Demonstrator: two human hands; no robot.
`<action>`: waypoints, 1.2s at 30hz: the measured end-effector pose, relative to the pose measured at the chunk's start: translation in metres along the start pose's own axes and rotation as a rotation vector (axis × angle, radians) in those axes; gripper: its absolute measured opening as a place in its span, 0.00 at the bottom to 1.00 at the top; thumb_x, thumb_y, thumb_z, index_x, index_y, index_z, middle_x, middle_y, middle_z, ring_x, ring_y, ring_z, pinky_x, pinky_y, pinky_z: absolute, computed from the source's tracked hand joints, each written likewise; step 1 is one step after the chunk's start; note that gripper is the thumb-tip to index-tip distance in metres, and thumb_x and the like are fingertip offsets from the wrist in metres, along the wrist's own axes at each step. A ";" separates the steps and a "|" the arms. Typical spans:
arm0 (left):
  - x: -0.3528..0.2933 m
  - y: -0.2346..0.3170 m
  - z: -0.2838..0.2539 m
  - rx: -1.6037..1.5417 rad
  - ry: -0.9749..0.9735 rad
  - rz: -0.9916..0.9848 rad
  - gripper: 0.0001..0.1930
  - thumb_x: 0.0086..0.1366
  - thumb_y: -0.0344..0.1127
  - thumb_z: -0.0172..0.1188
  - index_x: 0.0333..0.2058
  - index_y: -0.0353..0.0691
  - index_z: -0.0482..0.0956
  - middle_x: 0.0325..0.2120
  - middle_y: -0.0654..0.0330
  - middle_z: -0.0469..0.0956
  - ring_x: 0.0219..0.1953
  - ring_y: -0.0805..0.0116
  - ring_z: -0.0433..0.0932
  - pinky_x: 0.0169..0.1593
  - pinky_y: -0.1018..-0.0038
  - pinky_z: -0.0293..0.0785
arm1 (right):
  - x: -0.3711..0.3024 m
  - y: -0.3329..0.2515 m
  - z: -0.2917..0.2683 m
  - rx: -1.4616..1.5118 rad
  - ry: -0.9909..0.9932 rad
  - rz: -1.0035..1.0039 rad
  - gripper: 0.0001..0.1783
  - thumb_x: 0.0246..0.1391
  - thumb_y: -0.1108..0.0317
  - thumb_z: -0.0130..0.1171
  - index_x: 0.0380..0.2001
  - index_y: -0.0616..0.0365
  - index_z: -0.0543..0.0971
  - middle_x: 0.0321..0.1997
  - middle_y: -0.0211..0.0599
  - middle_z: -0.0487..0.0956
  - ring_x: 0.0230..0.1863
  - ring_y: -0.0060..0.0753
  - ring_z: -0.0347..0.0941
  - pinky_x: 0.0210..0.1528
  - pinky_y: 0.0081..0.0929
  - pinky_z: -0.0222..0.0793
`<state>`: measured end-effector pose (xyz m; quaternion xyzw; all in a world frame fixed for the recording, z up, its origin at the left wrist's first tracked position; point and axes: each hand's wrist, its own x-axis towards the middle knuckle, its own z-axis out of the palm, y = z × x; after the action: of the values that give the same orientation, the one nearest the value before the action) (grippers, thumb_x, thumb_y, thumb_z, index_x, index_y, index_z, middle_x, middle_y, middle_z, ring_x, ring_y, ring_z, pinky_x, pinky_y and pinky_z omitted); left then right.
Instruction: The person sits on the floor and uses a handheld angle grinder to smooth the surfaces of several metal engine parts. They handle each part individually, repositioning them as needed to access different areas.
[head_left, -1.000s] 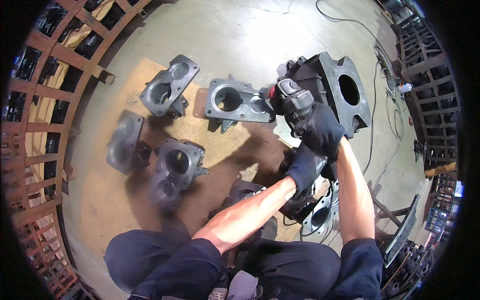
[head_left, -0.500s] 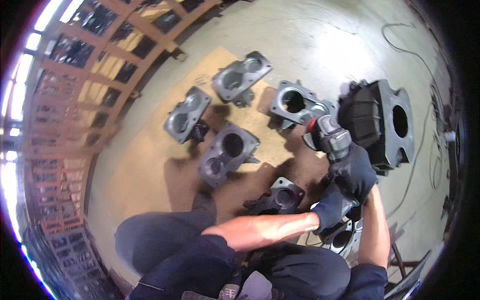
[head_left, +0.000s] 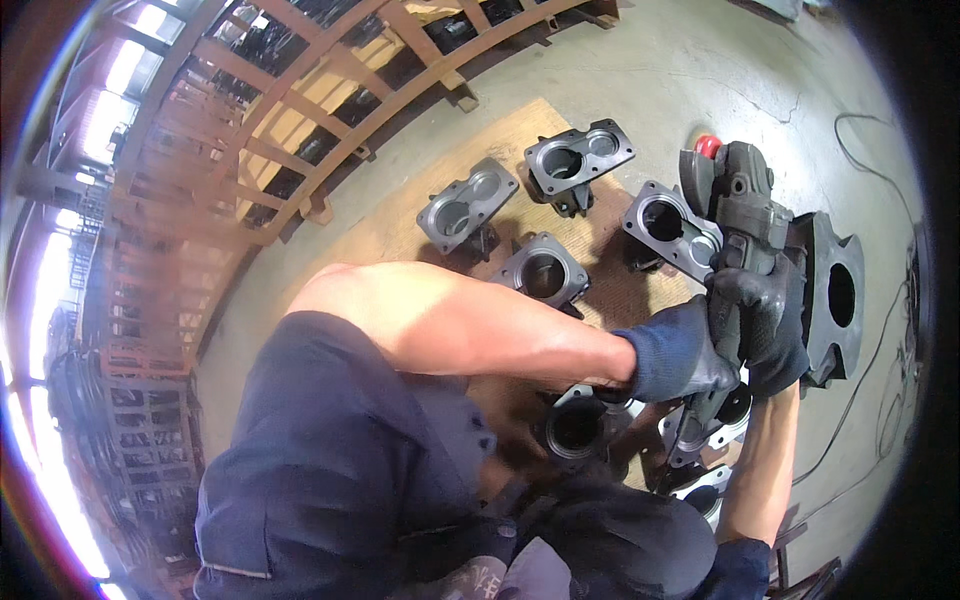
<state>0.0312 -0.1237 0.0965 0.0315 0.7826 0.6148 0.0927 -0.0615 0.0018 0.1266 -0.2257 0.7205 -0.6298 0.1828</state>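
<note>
Both of my hands wear dark gloves and are closed around an angle grinder (head_left: 748, 215). My left hand (head_left: 682, 350) grips the rear of its body, near the cord end. Further forward, my right hand (head_left: 768, 318) wraps the body just behind the head. The grinder points away from me, with its guard and a red part (head_left: 707, 147) at the far end. Just left of the tool lies a grey metal casting (head_left: 665, 222) with a large bore. The grinder head appears raised above it, though whether it touches anything I cannot tell.
More grey castings (head_left: 582, 160) stand on a tan board (head_left: 400, 240), several of them close to my knees. A large dark casting (head_left: 835, 290) sits right of my hands. Brown metal racks (head_left: 300, 150) curve along the left, and a cable (head_left: 868, 385) runs over the floor at right.
The grinder has risen away from the casting and moved up and right in view, both hands still on it. My view has shifted, and my left arm now spans higher across it.
</note>
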 end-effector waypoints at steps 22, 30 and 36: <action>-0.058 -0.072 -0.144 -0.968 0.142 0.197 0.24 0.59 0.23 0.67 0.55 0.35 0.73 0.51 0.59 0.78 0.53 0.69 0.77 0.56 0.69 0.76 | 0.130 -0.052 0.207 -0.758 -0.544 -0.470 0.11 0.34 0.74 0.70 0.26 0.50 0.82 0.25 0.28 0.80 0.26 0.34 0.79 0.32 0.29 0.77; -0.109 -0.148 -0.134 -0.811 0.155 0.147 0.24 0.61 0.27 0.68 0.56 0.35 0.73 0.50 0.55 0.79 0.54 0.66 0.77 0.59 0.67 0.74 | 0.115 0.006 0.256 -0.947 -0.601 -0.291 0.11 0.38 0.69 0.66 0.28 0.58 0.78 0.25 0.38 0.78 0.28 0.45 0.78 0.32 0.35 0.74; -0.111 -0.166 -0.130 -0.819 0.133 0.134 0.22 0.60 0.29 0.69 0.53 0.34 0.76 0.47 0.56 0.81 0.52 0.65 0.78 0.57 0.68 0.75 | 0.118 -0.002 0.272 -0.741 -0.389 0.385 0.18 0.43 0.66 0.68 0.38 0.62 0.80 0.31 0.49 0.84 0.34 0.54 0.81 0.40 0.37 0.76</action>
<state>0.1274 -0.3064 -0.0230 0.0031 0.4741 0.8804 0.0067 -0.0106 -0.2884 0.0935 -0.2518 0.8781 -0.2304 0.3353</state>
